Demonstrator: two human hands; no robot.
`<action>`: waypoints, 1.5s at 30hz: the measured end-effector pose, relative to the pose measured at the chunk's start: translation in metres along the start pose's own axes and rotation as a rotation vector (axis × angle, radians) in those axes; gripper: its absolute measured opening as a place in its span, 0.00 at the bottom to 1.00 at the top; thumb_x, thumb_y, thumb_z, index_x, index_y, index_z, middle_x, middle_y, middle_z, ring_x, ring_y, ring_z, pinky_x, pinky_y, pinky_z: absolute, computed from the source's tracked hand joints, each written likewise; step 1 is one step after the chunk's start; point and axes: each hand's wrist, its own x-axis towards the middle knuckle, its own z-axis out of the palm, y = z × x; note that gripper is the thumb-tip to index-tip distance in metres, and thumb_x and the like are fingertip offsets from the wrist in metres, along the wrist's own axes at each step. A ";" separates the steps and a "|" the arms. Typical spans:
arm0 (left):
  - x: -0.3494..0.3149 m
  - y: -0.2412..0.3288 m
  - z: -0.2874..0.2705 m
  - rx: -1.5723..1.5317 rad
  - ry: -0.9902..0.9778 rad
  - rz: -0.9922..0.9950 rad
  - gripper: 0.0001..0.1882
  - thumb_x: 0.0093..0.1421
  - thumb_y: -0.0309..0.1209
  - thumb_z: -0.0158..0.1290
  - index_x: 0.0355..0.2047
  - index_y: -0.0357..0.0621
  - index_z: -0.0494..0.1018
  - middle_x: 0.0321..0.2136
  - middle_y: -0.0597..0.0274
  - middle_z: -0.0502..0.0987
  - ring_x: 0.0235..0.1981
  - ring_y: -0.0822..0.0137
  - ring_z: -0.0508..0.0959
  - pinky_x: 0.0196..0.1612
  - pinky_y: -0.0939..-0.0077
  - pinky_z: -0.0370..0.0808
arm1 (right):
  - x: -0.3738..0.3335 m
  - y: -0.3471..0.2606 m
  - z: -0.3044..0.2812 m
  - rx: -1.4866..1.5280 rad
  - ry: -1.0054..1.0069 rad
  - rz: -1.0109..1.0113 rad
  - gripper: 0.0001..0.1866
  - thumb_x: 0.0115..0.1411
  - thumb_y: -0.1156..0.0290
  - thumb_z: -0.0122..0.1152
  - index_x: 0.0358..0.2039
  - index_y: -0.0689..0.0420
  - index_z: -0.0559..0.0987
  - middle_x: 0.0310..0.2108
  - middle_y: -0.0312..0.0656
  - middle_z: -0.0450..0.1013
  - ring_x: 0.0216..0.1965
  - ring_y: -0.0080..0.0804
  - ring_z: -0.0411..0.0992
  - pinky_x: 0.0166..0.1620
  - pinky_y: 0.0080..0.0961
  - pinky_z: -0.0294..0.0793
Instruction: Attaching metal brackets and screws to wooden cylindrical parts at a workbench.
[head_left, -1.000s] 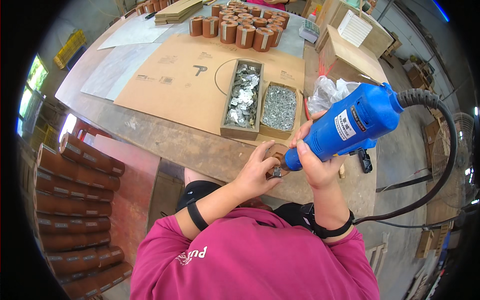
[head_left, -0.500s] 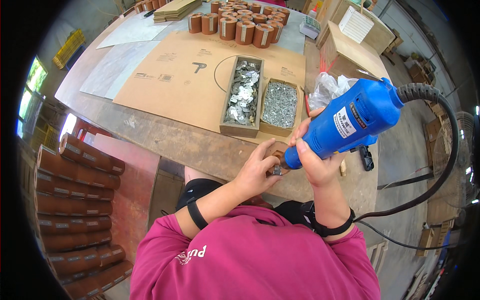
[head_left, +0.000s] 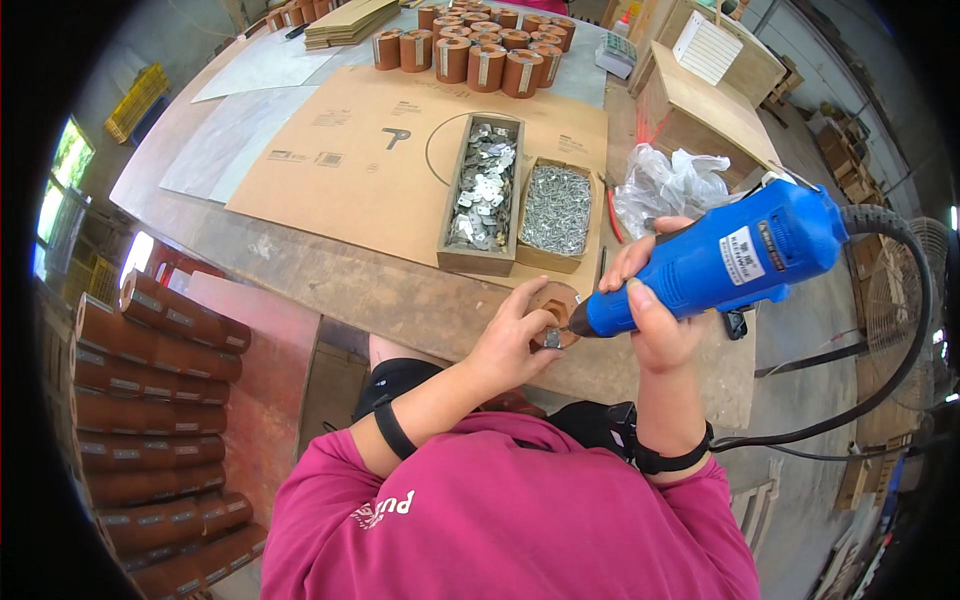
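The right hand (head_left: 660, 325) is wrapped around the body of a blue corded power screwdriver (head_left: 735, 255), fingers closed over the housing and the thumb lying along its near side; the tool is angled so that its tip points down and toward the left hand (head_left: 515, 340). The left hand pinches a small round brown wooden piece (head_left: 556, 303) between thumb and fingers, pressing it against the near edge of the workbench (head_left: 330, 285). The tool tip meets a small metal fitting (head_left: 551, 340) on the wooden piece; whether a screw sits under the tip cannot be told. A black cable (head_left: 900, 330) leaves the rear of the screwdriver and loops down to the right of the workbench. Just beyond the wooden piece, on a large cardboard sheet (head_left: 360, 170) spread over the workbench, stand two open boxes side by side: the longer one (head_left: 482, 195) holds flat metal brackets, the shorter one (head_left: 556, 212) holds loose screws. To the right of the screw box lies a crumpled clear plastic bag (head_left: 670, 185). At the far end of the workbench stands a group of brown cylindrical rolls (head_left: 480, 55), upright and close together. To the left of the workbench, below its level, more brown rolls (head_left: 150, 400) lie stacked on their sides. The person wears a magenta shirt (head_left: 500, 520) and a dark band on each wrist.
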 end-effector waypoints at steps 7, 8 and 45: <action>0.000 0.000 0.000 -0.087 -0.046 -0.073 0.19 0.37 0.24 0.64 0.30 0.38 0.69 0.51 0.45 0.56 0.30 0.64 0.75 0.26 0.78 0.75 | -0.004 0.003 0.006 -0.149 0.036 0.053 0.29 0.43 0.81 0.50 0.48 0.62 0.56 0.27 0.43 0.64 0.28 0.30 0.66 0.33 0.28 0.70; 0.000 0.000 0.000 -0.087 -0.045 -0.075 0.19 0.37 0.24 0.64 0.30 0.38 0.69 0.51 0.45 0.56 0.30 0.64 0.75 0.26 0.78 0.75 | -0.004 0.004 0.006 -0.167 0.025 0.042 0.29 0.43 0.81 0.50 0.48 0.62 0.56 0.27 0.43 0.64 0.28 0.30 0.66 0.34 0.28 0.70; 0.000 -0.001 0.002 -0.099 -0.007 -0.047 0.21 0.32 0.23 0.64 0.29 0.41 0.69 0.50 0.42 0.59 0.44 0.47 0.68 0.43 0.66 0.69 | -0.007 0.008 0.004 -0.162 -0.002 0.083 0.28 0.45 0.82 0.51 0.48 0.60 0.56 0.27 0.42 0.64 0.28 0.28 0.66 0.35 0.27 0.68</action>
